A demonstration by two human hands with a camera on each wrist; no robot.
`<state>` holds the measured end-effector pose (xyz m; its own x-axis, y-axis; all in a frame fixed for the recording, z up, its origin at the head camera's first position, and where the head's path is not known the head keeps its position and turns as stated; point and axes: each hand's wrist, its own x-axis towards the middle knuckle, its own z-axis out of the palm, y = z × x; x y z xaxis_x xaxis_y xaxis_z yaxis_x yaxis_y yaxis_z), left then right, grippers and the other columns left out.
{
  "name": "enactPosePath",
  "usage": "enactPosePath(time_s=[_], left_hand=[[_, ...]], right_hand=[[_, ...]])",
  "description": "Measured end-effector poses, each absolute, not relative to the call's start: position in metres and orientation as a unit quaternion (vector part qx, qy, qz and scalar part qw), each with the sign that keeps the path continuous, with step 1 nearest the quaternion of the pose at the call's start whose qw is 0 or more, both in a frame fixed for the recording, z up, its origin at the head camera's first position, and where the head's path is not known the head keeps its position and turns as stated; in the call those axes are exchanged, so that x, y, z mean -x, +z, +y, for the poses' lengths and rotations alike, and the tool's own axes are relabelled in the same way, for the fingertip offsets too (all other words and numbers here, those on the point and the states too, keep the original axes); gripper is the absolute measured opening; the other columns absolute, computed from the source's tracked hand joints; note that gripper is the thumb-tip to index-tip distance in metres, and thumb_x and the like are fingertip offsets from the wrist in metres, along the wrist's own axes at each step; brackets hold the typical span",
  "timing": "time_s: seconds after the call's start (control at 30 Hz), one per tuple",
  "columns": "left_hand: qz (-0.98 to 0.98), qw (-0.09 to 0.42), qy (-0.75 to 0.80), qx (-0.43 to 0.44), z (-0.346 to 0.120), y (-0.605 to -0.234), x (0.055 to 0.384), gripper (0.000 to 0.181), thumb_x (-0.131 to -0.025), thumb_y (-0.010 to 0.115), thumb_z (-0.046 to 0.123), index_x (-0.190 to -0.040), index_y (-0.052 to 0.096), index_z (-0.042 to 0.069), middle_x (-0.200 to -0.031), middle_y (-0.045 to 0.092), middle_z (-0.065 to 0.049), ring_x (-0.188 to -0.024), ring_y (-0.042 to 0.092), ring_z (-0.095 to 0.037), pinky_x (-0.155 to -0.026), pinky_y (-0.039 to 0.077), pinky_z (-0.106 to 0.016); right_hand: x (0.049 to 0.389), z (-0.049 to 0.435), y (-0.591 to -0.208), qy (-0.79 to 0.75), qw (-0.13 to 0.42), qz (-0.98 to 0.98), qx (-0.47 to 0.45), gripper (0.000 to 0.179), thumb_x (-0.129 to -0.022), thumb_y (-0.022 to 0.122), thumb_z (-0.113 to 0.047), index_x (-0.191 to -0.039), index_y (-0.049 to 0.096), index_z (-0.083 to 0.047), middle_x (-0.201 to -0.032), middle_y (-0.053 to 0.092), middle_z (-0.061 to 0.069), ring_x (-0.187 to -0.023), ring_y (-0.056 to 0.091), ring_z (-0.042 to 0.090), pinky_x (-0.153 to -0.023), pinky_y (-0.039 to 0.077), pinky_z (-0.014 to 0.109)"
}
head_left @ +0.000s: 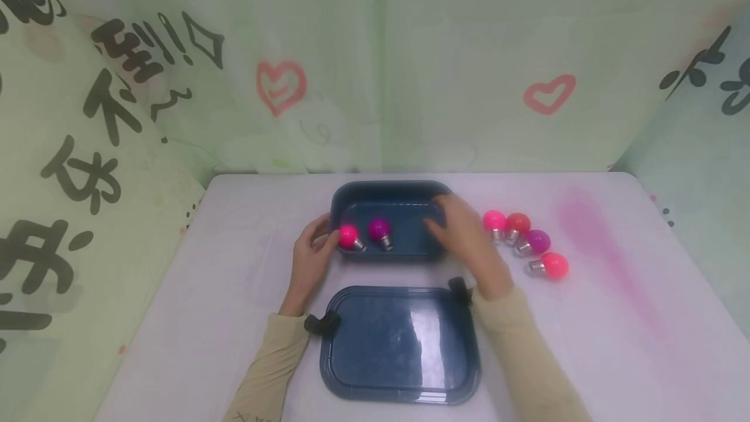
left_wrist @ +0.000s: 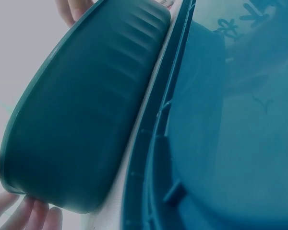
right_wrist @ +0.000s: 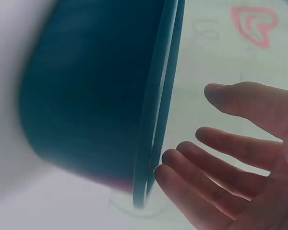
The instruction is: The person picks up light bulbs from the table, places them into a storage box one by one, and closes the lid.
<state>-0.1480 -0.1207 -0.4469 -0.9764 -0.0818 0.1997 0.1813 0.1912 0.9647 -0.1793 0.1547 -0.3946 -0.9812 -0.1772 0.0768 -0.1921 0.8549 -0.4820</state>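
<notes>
A dark blue plastic box [head_left: 404, 257] stands uncovered near the back of the table. Inside its left part lie a pink light bulb [head_left: 348, 236] and a purple light bulb [head_left: 379, 229], both with silver screw bases. My left hand [head_left: 311, 255] holds the box at its left end, thumb by the rim; in the left wrist view its fingertips [left_wrist: 34, 214] show at the box's corner. Over the box's right end hovers my right hand [head_left: 463, 230], fingers spread and holding nothing. The right wrist view shows the fingers apart beside the rim.
To the right of the box lie several loose bulbs: a pink bulb [head_left: 495, 220], a red bulb [head_left: 518, 223], a purple bulb [head_left: 538, 240] and a coral-pink bulb [head_left: 555, 266]. A matching blue lid [head_left: 375, 350] lies in front of the box, between my forearms. Printed cloth [head_left: 410, 83] walls the table's back.
</notes>
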Motion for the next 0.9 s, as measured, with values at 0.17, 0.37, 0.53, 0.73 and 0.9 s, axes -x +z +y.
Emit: enactPosePath(time_s=[0.17,0.37,0.53,0.73,0.9], left_hand=[[-0.764,0.102,-0.637,0.032,-0.121,-0.447,0.148,0.047,-0.093,0.067,0.003,-0.136,0.052,-0.01,-0.134,0.056,-0.029,-0.122,0.057,-0.042,-0.104,0.048,-0.052],[-0.76,0.103,-0.641,0.032,-0.121,-0.448,0.149,0.048,-0.093,0.067,0.003,-0.136,0.052,-0.01,-0.135,0.056,-0.03,-0.122,0.057,-0.043,-0.104,0.048,-0.052],[-0.757,0.103,-0.645,0.035,-0.121,-0.449,0.15,0.048,-0.093,0.067,0.004,-0.136,0.051,-0.011,-0.135,0.055,-0.031,-0.122,0.056,-0.044,-0.104,0.048,-0.052],[-0.754,0.103,-0.648,0.033,-0.122,-0.449,0.15,0.048,-0.093,0.067,0.004,-0.136,0.051,-0.011,-0.135,0.055,-0.031,-0.123,0.055,-0.046,-0.105,0.047,-0.053],[-0.754,0.103,-0.648,0.031,-0.122,-0.449,0.15,0.048,-0.093,0.067,0.003,-0.136,0.052,-0.011,-0.134,0.055,-0.031,-0.122,0.055,-0.045,-0.104,0.048,-0.053]], right_hand=[[0.176,0.166,-0.392,0.271,0.024,-0.958,-0.096,0.049,-0.091,0.069,-0.01,-0.133,0.051,0.009,-0.128,0.057,0.028,-0.121,0.054,0.043,-0.103,0.048,0.054],[0.177,0.179,-0.393,0.266,0.021,-0.96,-0.085,0.047,-0.092,0.067,-0.01,-0.132,0.051,0.01,-0.127,0.055,0.029,-0.119,0.054,0.044,-0.101,0.049,0.055],[0.176,0.187,-0.393,0.256,0.014,-0.964,-0.064,0.05,-0.093,0.067,-0.013,-0.135,0.05,0.007,-0.13,0.054,0.028,-0.121,0.053,0.044,-0.101,0.049,0.056],[0.175,0.196,-0.393,0.253,0.007,-0.966,-0.042,0.051,-0.094,0.066,-0.015,-0.138,0.048,0.005,-0.135,0.051,0.028,-0.125,0.049,0.045,-0.103,0.046,0.058],[0.173,0.207,-0.395,0.246,0.017,-0.968,-0.042,0.051,-0.093,0.067,-0.013,-0.136,0.048,0.007,-0.133,0.051,0.03,-0.123,0.049,0.046,-0.102,0.046,0.06]])
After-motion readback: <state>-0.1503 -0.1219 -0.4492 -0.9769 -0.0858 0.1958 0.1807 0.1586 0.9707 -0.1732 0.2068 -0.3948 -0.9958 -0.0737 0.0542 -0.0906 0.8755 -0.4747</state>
